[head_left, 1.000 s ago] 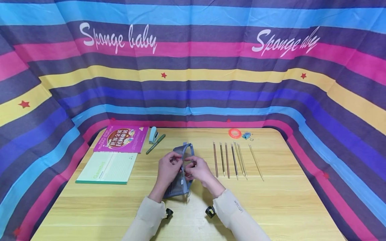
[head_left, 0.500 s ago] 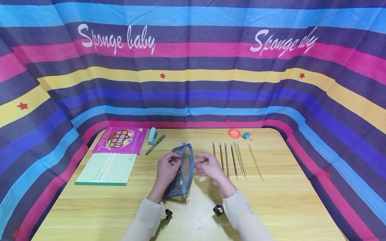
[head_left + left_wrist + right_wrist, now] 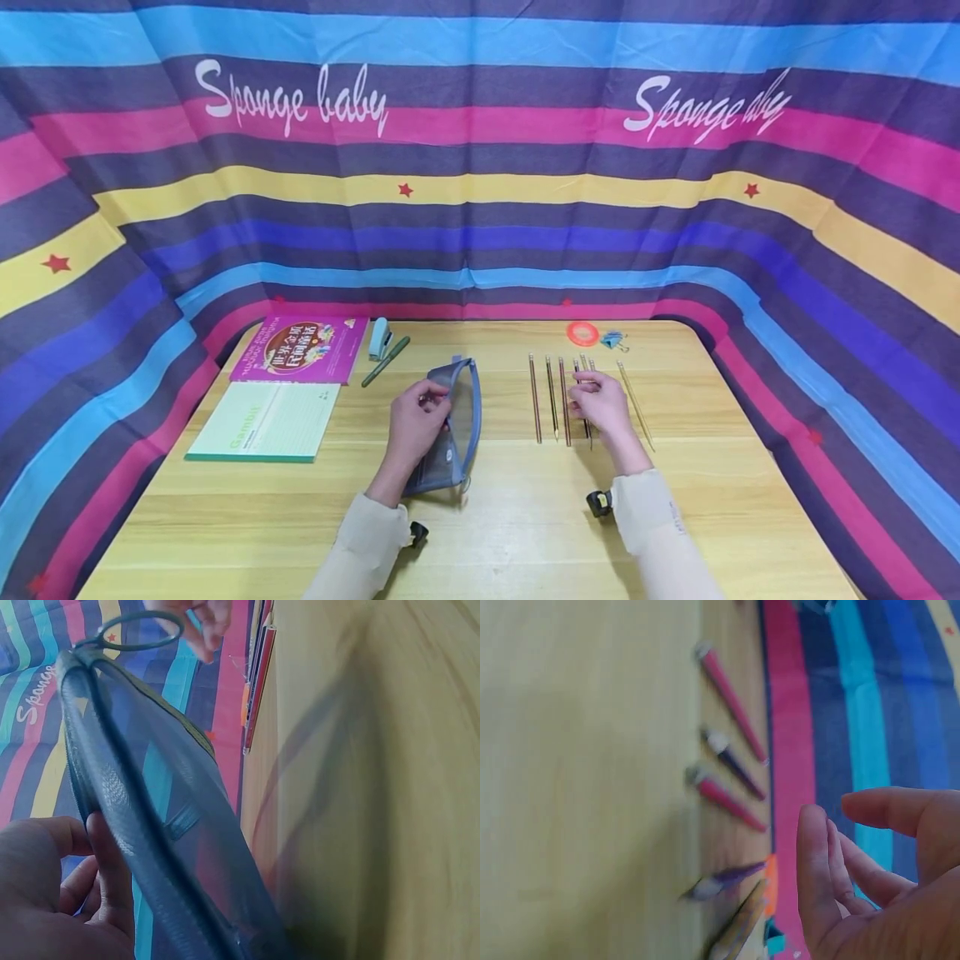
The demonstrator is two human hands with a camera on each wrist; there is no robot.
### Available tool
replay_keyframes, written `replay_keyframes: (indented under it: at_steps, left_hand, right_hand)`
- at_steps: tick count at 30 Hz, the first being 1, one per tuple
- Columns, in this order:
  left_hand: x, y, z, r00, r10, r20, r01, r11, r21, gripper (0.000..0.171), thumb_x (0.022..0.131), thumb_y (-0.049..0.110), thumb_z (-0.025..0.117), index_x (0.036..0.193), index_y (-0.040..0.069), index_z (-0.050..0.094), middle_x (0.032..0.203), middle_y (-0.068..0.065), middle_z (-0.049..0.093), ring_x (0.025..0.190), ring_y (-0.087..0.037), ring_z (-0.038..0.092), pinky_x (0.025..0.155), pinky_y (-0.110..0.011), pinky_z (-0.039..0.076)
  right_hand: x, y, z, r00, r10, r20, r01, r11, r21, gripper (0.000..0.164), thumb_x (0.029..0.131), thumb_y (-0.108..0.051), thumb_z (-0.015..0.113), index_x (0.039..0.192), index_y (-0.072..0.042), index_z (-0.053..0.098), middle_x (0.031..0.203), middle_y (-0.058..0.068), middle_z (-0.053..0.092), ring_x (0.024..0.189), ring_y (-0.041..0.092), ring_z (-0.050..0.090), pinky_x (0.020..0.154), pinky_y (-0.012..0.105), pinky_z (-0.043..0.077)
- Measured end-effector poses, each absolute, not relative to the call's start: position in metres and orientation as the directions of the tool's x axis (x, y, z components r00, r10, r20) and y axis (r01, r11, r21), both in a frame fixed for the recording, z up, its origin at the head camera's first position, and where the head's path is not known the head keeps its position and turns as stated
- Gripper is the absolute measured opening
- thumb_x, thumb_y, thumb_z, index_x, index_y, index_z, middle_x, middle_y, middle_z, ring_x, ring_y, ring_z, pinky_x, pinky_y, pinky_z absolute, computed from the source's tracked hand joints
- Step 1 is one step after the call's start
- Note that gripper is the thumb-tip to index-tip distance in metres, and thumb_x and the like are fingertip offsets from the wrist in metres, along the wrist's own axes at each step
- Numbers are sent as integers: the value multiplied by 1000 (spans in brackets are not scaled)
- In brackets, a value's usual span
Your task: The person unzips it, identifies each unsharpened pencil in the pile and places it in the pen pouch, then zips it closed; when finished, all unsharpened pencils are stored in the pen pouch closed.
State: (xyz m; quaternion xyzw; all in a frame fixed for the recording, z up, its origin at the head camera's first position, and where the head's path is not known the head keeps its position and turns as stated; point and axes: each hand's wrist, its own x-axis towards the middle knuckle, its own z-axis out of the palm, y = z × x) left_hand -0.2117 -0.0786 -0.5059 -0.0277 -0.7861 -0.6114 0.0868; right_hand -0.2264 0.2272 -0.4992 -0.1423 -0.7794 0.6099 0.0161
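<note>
My left hand [image 3: 416, 421] pinches one edge of a grey-blue mesh pencil case [image 3: 476, 417] near the middle of the table. The case stands with its zipped mouth spread; in the left wrist view, finger and thumb hold the wall of the case [image 3: 180, 825] beside the zip. My right hand [image 3: 602, 406] hovers over a row of pencils [image 3: 535, 400], covering part of some of them. In the right wrist view its thumb and fingers [image 3: 814, 862] are apart with nothing between them. A lone light-wood pencil [image 3: 635, 404] lies just right of that hand.
Back left lie a purple book [image 3: 330, 350] and a pale green notebook [image 3: 262, 421]. Close by are a light blue stapler [image 3: 379, 339] and a green pen [image 3: 386, 361]. An orange ring-shaped roll [image 3: 572, 333] and blue binder clips [image 3: 613, 338] lie behind the pencils.
My right hand has left the mouth of the pencil case and moved right, over the pencils. My left hand has kept its hold on the case, whose mouth now shows uncovered.
</note>
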Motion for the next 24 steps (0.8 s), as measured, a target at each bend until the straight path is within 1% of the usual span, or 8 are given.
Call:
replay_keyframes:
  at_steps: [2,5,9,14,19,24]
  left_hand:
    - [-212,-79,-507,-984,-62,169,148,254,956,15,86,-5,70,99,1,72,84,-13,70,53,-12,61,48,-25,57]
    - [-213,-80,-507,-983,-63,173,152,255,955,14,86,-5,70,99,1,72,84,-13,70,53,-11,61,48,-25,56]
    - [-212,-81,-507,-982,-60,177,157,254,954,14,87,-5,70,99,1,73,83,-13,69,52,-12,61,47,-25,56]
    - [-211,-81,-506,-984,-60,168,147,262,954,13,87,-3,71,99,3,73,83,-12,69,52,-12,61,47,-25,56]
    - [-212,-81,-508,-984,-65,163,140,268,953,13,87,-4,70,99,2,73,84,-12,69,52,-11,61,47,-25,56]
    - [-213,-81,-507,-984,-65,166,144,257,956,13,87,-5,71,98,3,73,84,-12,69,52,-11,61,48,-25,56]
  right_hand:
    - [-228,231,-502,-955,254,-151,213,237,-948,44,91,4,64,135,7,60,106,19,70,73,21,72,68,34,66]
    - [-231,235,-505,-955,251,-156,225,273,-936,45,90,3,63,135,8,60,105,18,70,77,24,73,70,35,66]
    - [-236,238,-510,-957,243,-157,232,319,-919,46,90,2,65,135,7,59,111,22,70,81,25,74,74,35,67]
    - [-242,241,-515,-961,231,-151,230,369,-901,47,89,2,68,135,8,60,115,27,70,76,21,73,70,32,66]
    - [-245,239,-517,-965,215,-150,228,409,-884,48,88,1,70,134,8,60,113,26,71,75,19,73,67,28,65]
    - [-248,237,-517,-973,192,-130,205,443,-873,47,88,1,72,133,8,61,114,26,71,76,19,73,67,28,65]
